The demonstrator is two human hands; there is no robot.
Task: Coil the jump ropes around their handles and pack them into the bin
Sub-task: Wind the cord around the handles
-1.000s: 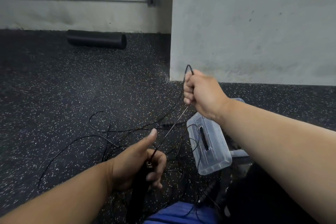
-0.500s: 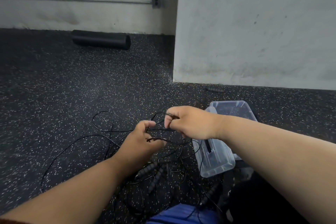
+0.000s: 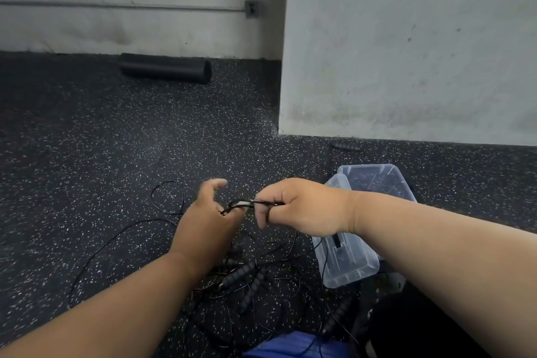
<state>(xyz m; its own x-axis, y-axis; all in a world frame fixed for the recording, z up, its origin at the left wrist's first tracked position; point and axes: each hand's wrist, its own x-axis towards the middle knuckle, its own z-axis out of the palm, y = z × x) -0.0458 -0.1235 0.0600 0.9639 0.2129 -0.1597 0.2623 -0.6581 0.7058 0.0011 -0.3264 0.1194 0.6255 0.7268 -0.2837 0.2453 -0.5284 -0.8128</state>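
- over the dark speckled floor [image 3: 87, 154], mid-frame, both bare forearms reach fwd w/ hands close together.
- white wall [image 3: 406, 52] juts out at the floor's far right; black foam roller [image 3: 165, 68] lies along the far wall base, well apart from the rest.
- clear plastic bin [image 3: 374, 180] sits on the floor near the right edge, behind the right wrist; its clear lid [image 3: 345, 261] leans against the bin's near side.
- right hand [image 3: 302, 209] curled, pinching a thin black rope loop [image 3: 247, 203].
- left hand [image 3: 207, 221] just beside it, thumb up; rope end reaches its fingers, can't tell if it grips.
- tangle of thin black jump ropes [image 3: 162, 197] spreads on the floor below the hands, ribbed black handles [image 3: 241, 273] lying in it; another handle [image 3: 345, 145] by the wall base.
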